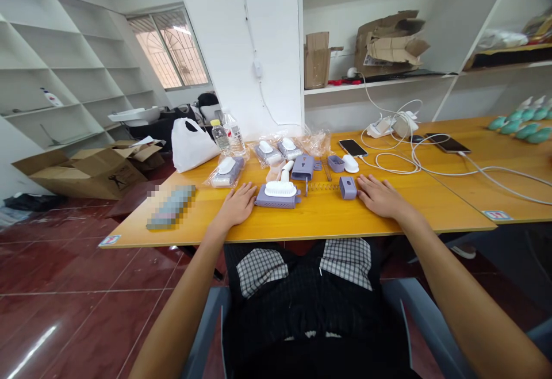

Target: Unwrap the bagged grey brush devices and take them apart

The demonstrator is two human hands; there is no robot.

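My left hand lies flat on the yellow table, just left of a purple plastic base with a white bristled brush head on it. My right hand also rests flat, fingertips close to a small purple plastic housing. Between the hands lie a metal spring, a larger purple housing and a white nozzle-like part. Behind them are a purple cup-shaped part, a white oval cap and another spring. Neither hand holds anything.
Bagged purple-and-white brushes lie at the back left, near a white plastic bag and bottles. A phone, tangled white cables and a tablet-like device lie right. A blurred-out flat object is at left.
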